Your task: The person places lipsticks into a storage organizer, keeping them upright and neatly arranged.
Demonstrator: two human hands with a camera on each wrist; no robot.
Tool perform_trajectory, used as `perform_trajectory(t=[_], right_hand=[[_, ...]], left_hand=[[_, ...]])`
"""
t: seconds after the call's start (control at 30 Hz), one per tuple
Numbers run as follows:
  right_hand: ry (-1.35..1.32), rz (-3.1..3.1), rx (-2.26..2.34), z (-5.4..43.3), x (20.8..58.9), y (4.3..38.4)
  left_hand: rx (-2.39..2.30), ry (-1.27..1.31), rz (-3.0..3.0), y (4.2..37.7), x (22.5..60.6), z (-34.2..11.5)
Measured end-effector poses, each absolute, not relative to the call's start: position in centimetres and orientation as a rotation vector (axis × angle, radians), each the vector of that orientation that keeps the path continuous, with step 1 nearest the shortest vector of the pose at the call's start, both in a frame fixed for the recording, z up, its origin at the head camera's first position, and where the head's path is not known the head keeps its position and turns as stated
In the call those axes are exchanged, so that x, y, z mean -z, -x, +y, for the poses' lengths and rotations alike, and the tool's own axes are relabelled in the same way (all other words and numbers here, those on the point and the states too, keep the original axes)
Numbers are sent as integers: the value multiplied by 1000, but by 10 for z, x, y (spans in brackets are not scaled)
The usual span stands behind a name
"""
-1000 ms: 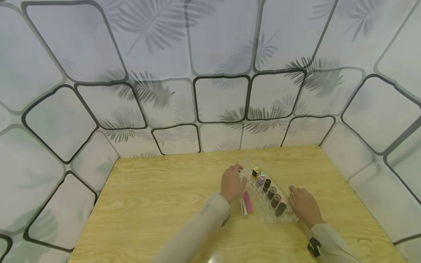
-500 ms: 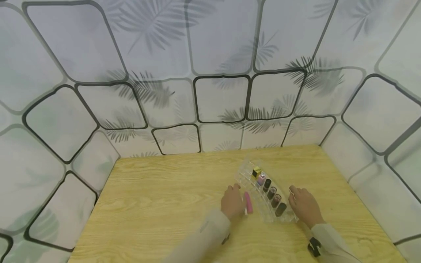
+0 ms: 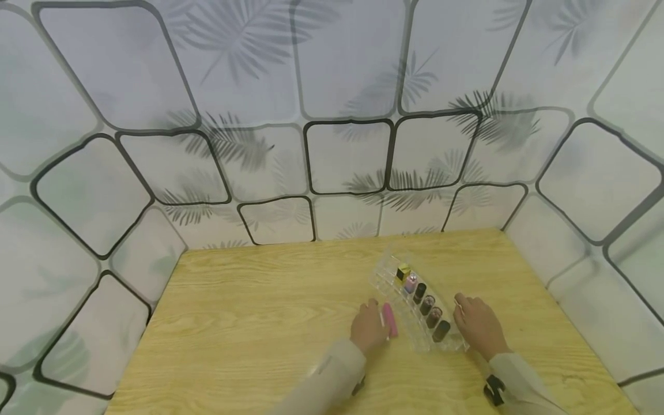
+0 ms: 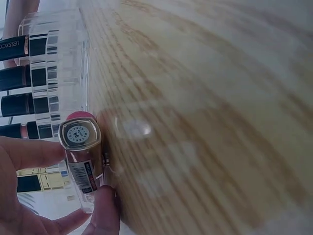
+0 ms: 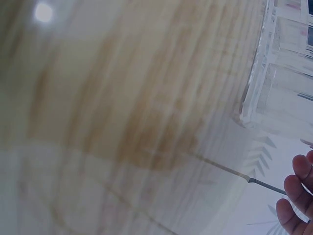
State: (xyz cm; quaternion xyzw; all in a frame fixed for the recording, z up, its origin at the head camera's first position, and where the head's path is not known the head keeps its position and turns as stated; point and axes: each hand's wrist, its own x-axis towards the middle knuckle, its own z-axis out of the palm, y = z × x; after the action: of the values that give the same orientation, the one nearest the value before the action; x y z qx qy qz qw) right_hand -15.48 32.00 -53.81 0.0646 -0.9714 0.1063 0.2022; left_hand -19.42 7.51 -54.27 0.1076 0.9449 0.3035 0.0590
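My left hand (image 3: 369, 327) pinches a clear lip gloss tube (image 4: 82, 164) between its fingers and thumb, low over the table. A round label marks the tube's end. Right beside it lies a pink tube (image 3: 390, 320), mostly hidden behind the gloss in the left wrist view. A curved clear acrylic rack (image 3: 384, 274) stands to the right, holding several dark lipsticks (image 3: 434, 317), a pink-capped bottle (image 3: 411, 283) and a yellow-and-black item (image 3: 403, 272). Past the rack's right side, my right hand (image 3: 479, 325) has loosely bent fingers (image 5: 296, 188) and no visible object in its grasp.
The wood-grain table (image 3: 249, 323) runs back to a patterned curtain (image 3: 347, 155) that encloses it behind and on both sides. A black strap piece (image 3: 494, 390) sits at the right wrist.
My left hand has come from the rack's far left end toward me, down to the clear tube, and its fingers have closed around it. The right hand stays in place.
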Motion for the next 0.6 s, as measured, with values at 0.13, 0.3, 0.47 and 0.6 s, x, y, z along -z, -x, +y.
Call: perform_trajectory(t=[0.13,0.3,0.47,0.6], right_hand=[[-196,-2694,-270,321,541,156],[-190,-2695,-272,323,543,158],[-172,-2720,-299,323,543,157],[-165,-2727,-309,322,543,155]], left_hand=[[-969,-311,2829,193,542,74],[-1012,-267,2818,192,541,74],[-1020,-254,2894,191,540,73],[-979,-266,2954,190,541,73]])
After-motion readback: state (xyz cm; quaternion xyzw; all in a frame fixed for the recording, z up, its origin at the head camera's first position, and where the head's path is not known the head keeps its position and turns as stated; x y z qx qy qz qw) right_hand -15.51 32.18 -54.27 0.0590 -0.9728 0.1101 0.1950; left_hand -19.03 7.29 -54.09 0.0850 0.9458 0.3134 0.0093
